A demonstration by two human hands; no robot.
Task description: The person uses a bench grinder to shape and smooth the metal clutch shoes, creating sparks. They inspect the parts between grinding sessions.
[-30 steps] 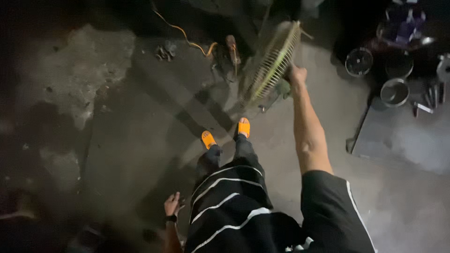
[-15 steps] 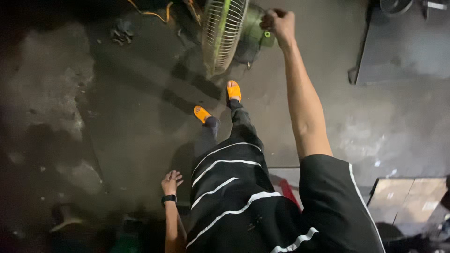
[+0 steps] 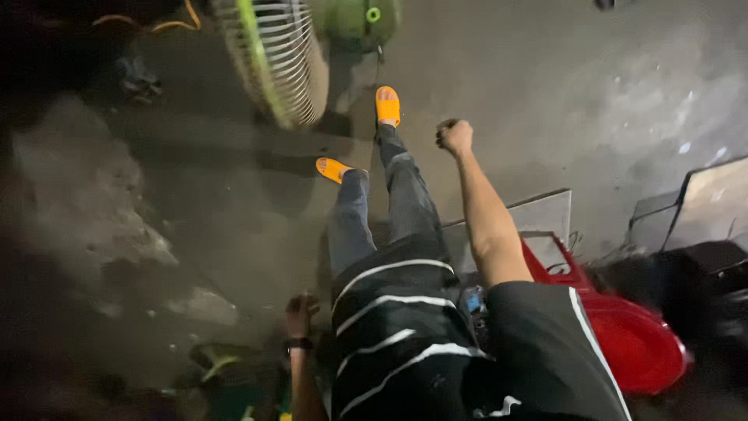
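Note:
A green floor fan [image 3: 284, 54] with a round wire grille stands on the concrete at the top, tilted. My right hand [image 3: 454, 135] hangs in the air below and to the right of the fan, fingers curled into a fist, holding nothing. My left hand [image 3: 299, 315] hangs low by my hip with fingers loosely apart, a dark band on the wrist. Orange slippers [image 3: 387, 105] are on my feet, which stand just below the fan.
A red plastic basin [image 3: 635, 343] sits at lower right behind my arm. Flat grey panels [image 3: 538, 214] lie near it. An orange cable [image 3: 167, 19] runs at the top left. Dark clutter lies at the bottom left on stained concrete.
My right hand has let go of the fan and pulled back toward me. The view has shifted so the fan sits at the top and the red basin has come into sight.

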